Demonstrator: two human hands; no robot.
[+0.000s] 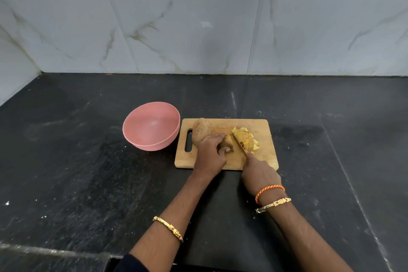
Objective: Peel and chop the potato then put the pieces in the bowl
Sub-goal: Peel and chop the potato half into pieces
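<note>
Bowl: a pink bowl [151,125] stands on the dark counter [66,161], just left of the cutting board and not touching it as far as can be told; its inside shows only bare pink, with no pieces in it.
Cutting board: a wooden board [262,130] lies flat on the counter, its handle slot at the left end, nearest the bowl.
Potato: a brown, unpeeled-looking potato [201,129] sits on the left part of the board, close to the slot, its near end partly under the left hand.
Piece under the hand: a smaller brownish piece [227,143] lies just right of the potato, against the knife blade; whether it is still joined to the potato cannot be told.
Cut pieces: a heap of yellow pieces [246,139] rests on the board to the right of the blade, none of it in the bowl.
Left hand: the left hand [210,154] is curled over the potato's near end, fingers bent down and pressing it to the board.
Right hand: the right hand [259,172] is closed around the handle of a knife [239,144], whose blade slants up and left between the brown piece and the yellow heap.
Wrists: a gold bangle on the left forearm; an orange cord and a gold bracelet on the right.
</note>
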